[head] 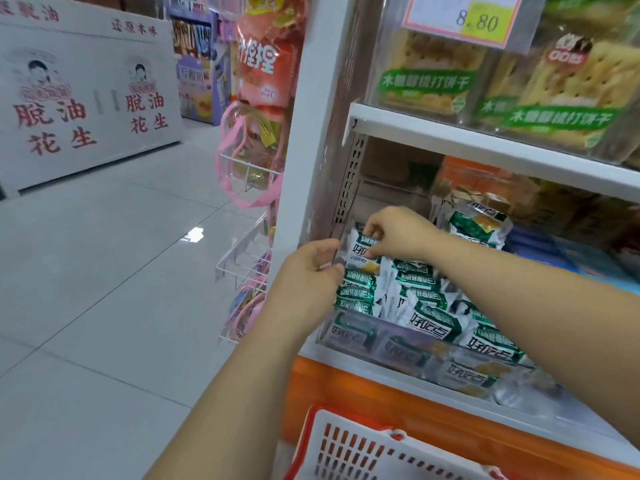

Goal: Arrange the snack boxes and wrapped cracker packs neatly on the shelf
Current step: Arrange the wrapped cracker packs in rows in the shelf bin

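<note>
**Both hands work the shelf's left corner as a cracker pack is stood in place**

A person's right hand pinches a green-and-white foil-wrapped cracker pack by its upper edge, between thumb and curled fingers. This is at the far left end of the white metal lower shelf. The pack stands nearly upright, its long axis running up and down and its printed face towards the camera. It is just beside the grey perforated upright that closes that end.

The left hand sits lower and nearer the aisle. Its fingers are curled against the left end of a stack of matching packs that lie flat with their long axes along the shelf. Whether it grips one or only steadies them cannot be told.

The held pack lies between the two hands, above and behind that stack. That leaves the right hand placed to set it down, likely by lowering it towards the rear-left corner.

Room is tight. The upright stands to the left, the clear plastic front guard rises towards the person, and the white upper shelf hangs overhead. To the right, more packs lie jumbled at mixed angles, some leaning on the guard, so much of the row looks unsorted. A red-and-white plastic basket sits below the orange base panel.
</note>
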Demonstrator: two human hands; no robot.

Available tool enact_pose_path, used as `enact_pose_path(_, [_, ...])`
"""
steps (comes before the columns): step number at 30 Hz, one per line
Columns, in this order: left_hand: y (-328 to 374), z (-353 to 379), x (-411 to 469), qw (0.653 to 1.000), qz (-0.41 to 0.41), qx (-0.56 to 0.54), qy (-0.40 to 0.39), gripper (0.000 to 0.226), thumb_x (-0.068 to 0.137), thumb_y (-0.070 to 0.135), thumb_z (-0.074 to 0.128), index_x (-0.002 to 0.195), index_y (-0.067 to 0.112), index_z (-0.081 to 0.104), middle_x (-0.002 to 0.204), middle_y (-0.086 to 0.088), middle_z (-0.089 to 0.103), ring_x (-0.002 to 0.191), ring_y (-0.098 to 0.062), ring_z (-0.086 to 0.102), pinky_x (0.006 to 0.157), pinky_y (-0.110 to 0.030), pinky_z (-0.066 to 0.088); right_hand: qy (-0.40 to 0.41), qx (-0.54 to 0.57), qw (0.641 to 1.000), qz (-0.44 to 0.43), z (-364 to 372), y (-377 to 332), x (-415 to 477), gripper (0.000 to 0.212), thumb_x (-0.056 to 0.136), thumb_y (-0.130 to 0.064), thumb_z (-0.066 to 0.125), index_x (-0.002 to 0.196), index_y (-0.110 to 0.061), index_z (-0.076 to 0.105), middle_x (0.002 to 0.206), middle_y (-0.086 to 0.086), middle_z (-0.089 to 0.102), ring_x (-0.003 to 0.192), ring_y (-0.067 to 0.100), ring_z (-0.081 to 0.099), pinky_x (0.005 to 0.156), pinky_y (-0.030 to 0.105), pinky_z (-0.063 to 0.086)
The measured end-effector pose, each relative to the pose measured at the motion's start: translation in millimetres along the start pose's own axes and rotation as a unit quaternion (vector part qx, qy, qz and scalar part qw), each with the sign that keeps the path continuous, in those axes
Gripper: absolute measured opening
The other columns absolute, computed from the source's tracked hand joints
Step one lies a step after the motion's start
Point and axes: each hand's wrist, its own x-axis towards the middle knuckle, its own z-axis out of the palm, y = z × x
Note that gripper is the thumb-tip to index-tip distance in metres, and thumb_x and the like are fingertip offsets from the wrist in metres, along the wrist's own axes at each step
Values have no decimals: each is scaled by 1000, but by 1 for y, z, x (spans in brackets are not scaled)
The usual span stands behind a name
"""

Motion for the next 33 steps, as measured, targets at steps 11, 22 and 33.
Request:
enact_pose_path(11, [-3,0,3,1000,-2,-4,15,35,95,7,51,123,27,56,115,12,56,105,-2,51,72,-3,34,-247,-7,968,-39,8,-4,29,36,91,-28,61,126,-17,60,128,-6,58,110,12,53,96,25,37])
enact_pose_path(22, [-3,0,2,1000,-11,-21,13,33,95,10,51,122,29,57,107,18,57,96,5,53,73,-7,36,-117,-30,992,-45,15,8,48,32,85,-23,68,112,-5,66,111,11,68,94,26,64,79,32,51])
enact_pose_path(33, [-5,-2,2,1000,1,-6,8,33,95,13,51,124,29,56,118,12,57,101,0,51,71,-2,32,-104,-95,989,-53,16,11,51,29,83,-22,70,108,-7,65,96,10,67,81,26,66,72,38,56])
